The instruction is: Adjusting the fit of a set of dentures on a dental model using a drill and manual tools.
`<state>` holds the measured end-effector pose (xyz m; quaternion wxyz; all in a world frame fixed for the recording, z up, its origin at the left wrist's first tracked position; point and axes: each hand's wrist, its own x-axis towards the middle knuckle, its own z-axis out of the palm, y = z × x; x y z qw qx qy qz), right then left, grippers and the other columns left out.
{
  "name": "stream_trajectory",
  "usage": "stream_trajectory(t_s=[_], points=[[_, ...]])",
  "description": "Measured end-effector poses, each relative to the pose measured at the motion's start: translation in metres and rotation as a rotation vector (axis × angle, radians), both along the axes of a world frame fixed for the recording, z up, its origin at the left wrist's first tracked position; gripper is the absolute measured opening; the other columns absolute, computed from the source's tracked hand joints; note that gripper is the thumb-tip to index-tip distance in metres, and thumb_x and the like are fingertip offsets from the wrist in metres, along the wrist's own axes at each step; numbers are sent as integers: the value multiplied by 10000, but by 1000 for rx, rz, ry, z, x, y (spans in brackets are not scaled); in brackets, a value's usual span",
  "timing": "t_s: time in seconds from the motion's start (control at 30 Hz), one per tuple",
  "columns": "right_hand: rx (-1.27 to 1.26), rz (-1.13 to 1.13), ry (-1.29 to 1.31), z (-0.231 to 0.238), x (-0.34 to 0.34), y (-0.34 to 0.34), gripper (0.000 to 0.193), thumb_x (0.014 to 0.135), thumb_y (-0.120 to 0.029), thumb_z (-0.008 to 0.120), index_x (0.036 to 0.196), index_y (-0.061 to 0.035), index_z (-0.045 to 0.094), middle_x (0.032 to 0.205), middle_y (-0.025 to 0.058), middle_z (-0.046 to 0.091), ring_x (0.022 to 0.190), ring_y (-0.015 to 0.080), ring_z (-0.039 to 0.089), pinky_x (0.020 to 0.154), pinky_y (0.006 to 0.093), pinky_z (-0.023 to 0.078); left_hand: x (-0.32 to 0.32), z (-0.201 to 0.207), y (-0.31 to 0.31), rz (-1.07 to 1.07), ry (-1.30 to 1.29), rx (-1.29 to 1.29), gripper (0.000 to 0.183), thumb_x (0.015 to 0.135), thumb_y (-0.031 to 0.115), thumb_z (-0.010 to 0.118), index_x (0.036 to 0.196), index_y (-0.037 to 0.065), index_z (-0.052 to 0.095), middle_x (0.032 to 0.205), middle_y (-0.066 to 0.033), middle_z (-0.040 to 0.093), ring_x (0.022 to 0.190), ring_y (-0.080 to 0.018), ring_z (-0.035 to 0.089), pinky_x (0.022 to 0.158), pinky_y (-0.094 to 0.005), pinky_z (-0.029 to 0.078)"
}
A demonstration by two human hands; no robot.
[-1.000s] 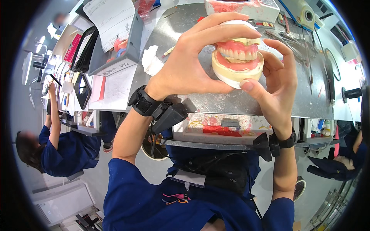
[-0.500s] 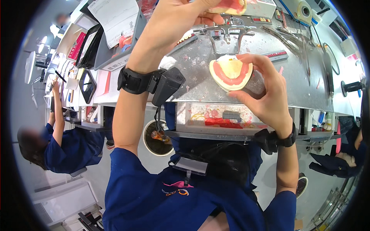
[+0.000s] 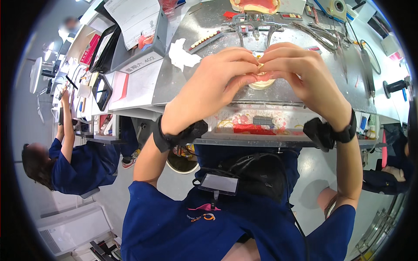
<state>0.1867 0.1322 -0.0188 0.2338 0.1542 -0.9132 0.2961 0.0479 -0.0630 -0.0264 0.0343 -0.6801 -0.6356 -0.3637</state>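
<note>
A pale plaster dental cast (image 3: pixel 262 84) with a pink ridge rests on the metal bench, mostly hidden by my fingers. My left hand (image 3: pixel 217 82) comes at it from the left, thumb and fingers closed on its rim. From the right my right hand (image 3: pixel 305 76) does the same, so the fingertips meet over the cast. Just behind stands a metal articulator (image 3: pixel 256 27). Beyond it, another cast with a pink base (image 3: pixel 257 5) lies tipped back at the top edge. Whatever lies under my fingertips on the ridge is hidden.
A crumpled white tissue (image 3: pixel 182 54) and a strip of artificial teeth (image 3: pixel 206 41) lie left of the articulator. Metal hand tools (image 3: pixel 320 35) lie at right. Below the bench edge is an open drawer (image 3: pixel 222 124) with pink and red scraps. A grey bin (image 3: pixel 141 56) stands left.
My left hand has let go of the far cast and come down to the near one. My right hand has shifted from the cast's right side onto its front, fingers closing over it.
</note>
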Motion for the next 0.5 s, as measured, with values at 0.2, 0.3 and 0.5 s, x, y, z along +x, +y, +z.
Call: stream_trajectory(t_s=[0.2,0.3,0.5], points=[[51,119,42,-5,-8,6,264,755,68,576,988,37,698,974,195,696,933,386,660,843,424,534,-6,6,2,-36,35,-122,175,839,-29,689,1012,-6,678,1070,-148,693,977,-354,661,851,-385,532],[19,68,56,-11,-5,7,268,748,48,595,989,26,709,949,208,694,934,401,663,834,434,530,-1,7,5,-9,105,-116,209,829,-76,634,1031,-25,622,1045,-157,663,949,-352,647,839,-382,522],[-39,2,120,-19,-3,1,227,774,35,591,983,21,677,976,191,689,979,379,654,864,428,523,6,-2,8,60,-65,-100,235,808,-126,587,1011,-9,571,982,-172,613,932,-380,612,821,-422,499]])
